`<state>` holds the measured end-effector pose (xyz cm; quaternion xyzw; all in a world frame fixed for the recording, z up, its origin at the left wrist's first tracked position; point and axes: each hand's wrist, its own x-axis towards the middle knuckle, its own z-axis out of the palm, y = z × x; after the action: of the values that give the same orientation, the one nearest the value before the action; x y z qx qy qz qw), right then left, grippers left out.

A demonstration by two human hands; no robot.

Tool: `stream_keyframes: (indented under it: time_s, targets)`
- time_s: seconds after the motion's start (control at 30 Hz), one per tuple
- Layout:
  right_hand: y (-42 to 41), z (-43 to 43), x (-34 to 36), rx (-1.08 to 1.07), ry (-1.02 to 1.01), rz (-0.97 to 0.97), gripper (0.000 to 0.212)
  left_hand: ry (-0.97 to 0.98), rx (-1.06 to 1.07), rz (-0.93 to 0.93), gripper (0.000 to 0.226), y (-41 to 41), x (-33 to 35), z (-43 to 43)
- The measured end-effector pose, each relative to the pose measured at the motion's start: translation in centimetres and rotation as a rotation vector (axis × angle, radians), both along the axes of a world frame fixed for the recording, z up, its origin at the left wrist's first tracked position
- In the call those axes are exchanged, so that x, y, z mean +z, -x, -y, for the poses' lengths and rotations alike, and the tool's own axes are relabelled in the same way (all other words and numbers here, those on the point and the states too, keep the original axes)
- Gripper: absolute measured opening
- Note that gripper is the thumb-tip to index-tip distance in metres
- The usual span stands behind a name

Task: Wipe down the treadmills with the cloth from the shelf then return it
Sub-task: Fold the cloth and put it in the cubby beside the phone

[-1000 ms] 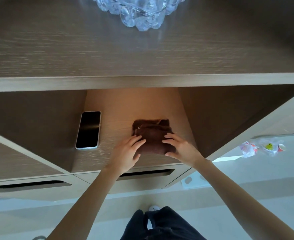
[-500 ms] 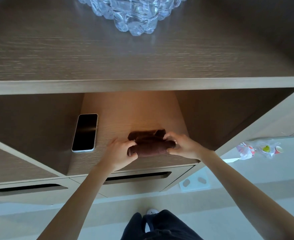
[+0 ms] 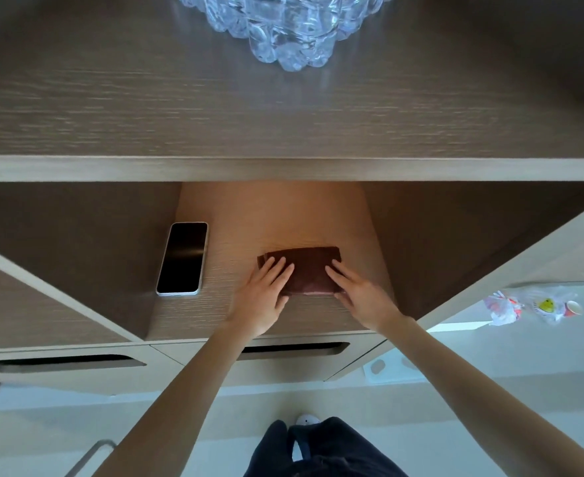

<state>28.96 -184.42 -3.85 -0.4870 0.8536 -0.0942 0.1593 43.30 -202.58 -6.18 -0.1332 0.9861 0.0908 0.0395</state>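
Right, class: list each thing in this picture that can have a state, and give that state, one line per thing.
cloth: folded, lying flat on the shelf.
left hand: open, fingers flat on the cloth.
right hand: open, fingers flat on the cloth.
phone: face up, screen dark, left of the cloth, not touching it.
drawer: shut.
glass bowl: upright on the top board.

cloth point(image 3: 309, 270): dark brown | shelf point(image 3: 283, 218): light woodgrain | phone point(image 3: 182, 258): black screen

Pale wooden cabinet point(image 3: 283, 115) (warm light glows inside its niche) above slotted drawers point(image 3: 294, 352); glossy light floor point(image 3: 490, 390).
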Motion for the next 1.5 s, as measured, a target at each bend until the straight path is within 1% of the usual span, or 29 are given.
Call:
stream_keyframes:
  time_s: [0.03, 0.1, 0.13, 0.2, 0.23, 0.3, 0.4, 0.5, 0.6, 0.67, 0.73, 0.77, 0.8, 0.87, 0.93, 1.0, 1.1, 1.13, 1.2, 1.23, 1.33, 1.43, 1.5]
  targets:
    - [-0.2, -0.4, -0.2, 0.005, 0.005, -0.038, 0.051, 0.013, -0.02, -0.036, 0.056, -0.7, -0.4, 0.0]
    - [-0.4, -1.1, -0.2, -0.001, 0.063, -0.05, 0.046, -0.042, -0.006, -0.206, 0.052, -2.1, -0.4, 0.0]
    - [-0.5, -1.4, 0.0, -0.02, 0.124, -0.023, 0.041, -0.107, 0.053, -0.309, 0.049, -2.7, -0.2, -0.1]
    - [-0.5, -2.0, 0.4, -0.092, 0.322, -0.011, 0.026, -0.209, 0.202, -0.482, 0.038, -3.5, 0.1, 0.0]
    - [-0.5, -2.0, 0.7, -0.113, 0.406, -0.043, 0.02, -0.221, 0.23, -0.537, 0.033, -3.8, 0.3, 0.0]
    - [-0.7, -1.9, 1.1, -0.063, 0.476, -0.091, 0.014, -0.168, 0.159, -0.56, 0.025, -3.9, 0.5, -0.1]
    - [-1.4, -1.2, 0.8, 0.039, 0.377, -0.051, 0.016, -0.088, 0.026, -0.51, 0.025, -3.7, 0.6, -0.2]
    - [-1.8, -0.8, 0.0, 0.053, 0.256, -0.056, 0.023, -0.059, 0.034, -0.556, 0.02, -3.4, 0.9, -0.2]
    - [-1.9, -1.0, -0.1, 0.09, 0.294, -0.084, 0.017, 0.015, 0.016, -0.62, 0.011, -4.2, 0.9, 0.4]
    - [-1.7, -1.0, -0.1, 0.122, 0.305, -0.068, 0.014, 0.064, -0.006, -0.601, 0.01, -5.0, 0.7, 0.5]
    - [-1.3, -0.9, 0.0, 0.097, 0.27, 0.019, 0.009, 0.052, 0.007, -0.576, 0.01, -5.5, 0.4, 0.3]
    - [-1.0, -0.8, 0.0, 0.074, 0.266, 0.078, 0.009, 0.025, 0.024, -0.579, 0.005, -5.5, 0.5, 0.2]
    - [-0.7, -0.6, 0.1, 0.055, 0.274, 0.124, 0.012, -0.013, 0.059, -0.591, 0.006, -5.3, 0.8, 0.3]
    - [-0.3, -0.2, 0.5, 0.029, 0.305, 0.147, 0.013, -0.067, 0.171, -0.614, 0.019, -4.7, 1.5, 0.5]
    - [-0.1, 0.0, 0.4, 0.006, 0.325, 0.129, 0.013, -0.085, 0.321, -0.596, 0.018, -4.0, 2.2, 0.8]
    - [0.0, 0.0, 0.2, -0.002, 0.298, 0.146, 0.022, -0.122, 0.444, -0.489, 0.013, -3.1, 2.3, 1.1]
    - [-0.2, -0.2, -0.4, -0.007, 0.287, 0.199, 0.03, -0.178, 0.481, -0.256, 0.019, -1.9, 2.1, 0.8]
    - [-0.3, -0.2, -0.5, -0.014, 0.295, 0.201, 0.03, -0.197, 0.495, -0.215, 0.021, -1.6, 1.9, 0.6]
    - [-0.4, -0.3, -0.6, -0.023, 0.301, 0.184, 0.03, -0.228, 0.537, -0.203, 0.02, -1.2, 1.9, 0.4]
    - [-0.4, -0.3, -0.7, -0.02, 0.297, 0.172, 0.03, -0.203, 0.549, -0.223, 0.019, -1.2, 1.9, 0.3]
    - [-0.4, -0.4, -0.8, -0.001, 0.294, 0.146, 0.029, -0.046, 0.588, -0.275, 0.014, -2.2, 1.9, 0.7]
    - [-0.4, -0.2, -0.7, 0.024, 0.265, 0.139, 0.029, -0.006, 0.545, -0.152, 0.013, -2.5, 1.5, 0.6]
    - [-0.1, 0.1, -0.4, 0.032, 0.235, 0.169, 0.027, -0.024, 0.499, -0.127, 0.011, -1.6, 1.6, 0.8]
